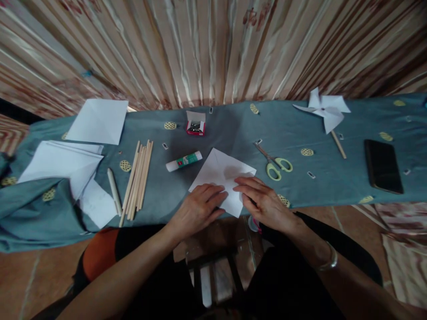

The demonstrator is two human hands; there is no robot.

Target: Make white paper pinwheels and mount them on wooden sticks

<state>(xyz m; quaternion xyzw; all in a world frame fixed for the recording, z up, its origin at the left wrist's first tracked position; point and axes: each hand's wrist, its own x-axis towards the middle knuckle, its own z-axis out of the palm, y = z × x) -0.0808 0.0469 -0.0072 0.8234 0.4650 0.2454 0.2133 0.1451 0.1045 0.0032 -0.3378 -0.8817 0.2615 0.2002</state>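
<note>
A white square of paper point(220, 173) lies on the blue-green cloth point(233, 129) near the front edge of the table. My left hand point(196, 209) rests flat on the paper's near left part, fingers stretched out. My right hand point(262, 200) lies flat on its near right part, fingertips pointing left and almost meeting the left hand's. Both hands press on the sheet and hold nothing. A glue stick point(184, 161) lies just left of the paper, and green-handled scissors point(275, 163) lie just right of it.
Wooden sticks point(137, 178) and a white pen point(114, 191) lie left of the glue, with white sheets point(63, 164) and another sheet point(98, 121) beyond. A small red box point(195, 123) sits behind the paper. At the right are a paper pinwheel point(325, 112) and a black phone point(382, 165). A curtain hangs behind.
</note>
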